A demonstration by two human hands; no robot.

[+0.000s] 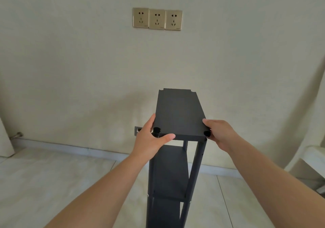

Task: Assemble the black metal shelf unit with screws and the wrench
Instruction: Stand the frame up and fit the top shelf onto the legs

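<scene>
The black metal shelf unit (pixel 177 115) stands upright in front of me, its flat top panel level and lower shelves showing beneath. My left hand (pixel 151 138) grips the near left corner of the top panel, thumb along the front edge. A grey metal wrench (pixel 136 131) sticks out to the left from behind that hand. At the near right corner my right hand (pixel 219 132) holds the panel, its fingers curled around the edge. Black round caps (pixel 156 130) sit at both near corners. No loose screws are visible.
A pale wall with three gold sockets (pixel 157 18) rises behind the shelf. The light tiled floor (pixel 52 178) spreads on both sides. A white piece of furniture (pixel 311 159) stands at the right, and a metal door stop (pixel 16 135) sits low on the left.
</scene>
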